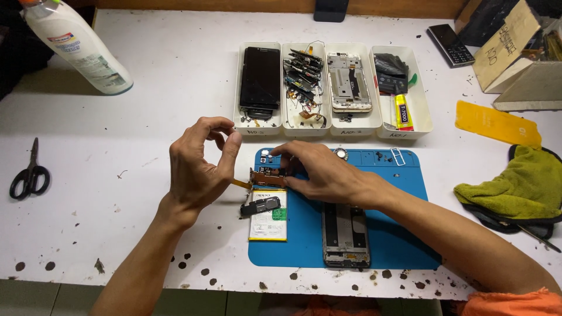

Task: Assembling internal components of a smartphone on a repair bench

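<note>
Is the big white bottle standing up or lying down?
Lying down. The white bottle rests tipped on its side on the white table, its cap end pointing off the top left corner.

Both forearms are bare from wrist to elbow, with no watch, ring or glove on the left hand (196, 169) or right hand (325, 175). An orange sleeve (509, 304) covers the right upper arm.

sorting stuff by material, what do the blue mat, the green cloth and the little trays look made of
Blue mat: likely silicone or rubber, matte, with moulded compartments along its top edge. Green cloth: soft fuzzy fabric, crumpled, probably microfibre. White trays: seemingly smooth, slightly glossy plastic with thin walls.
</note>
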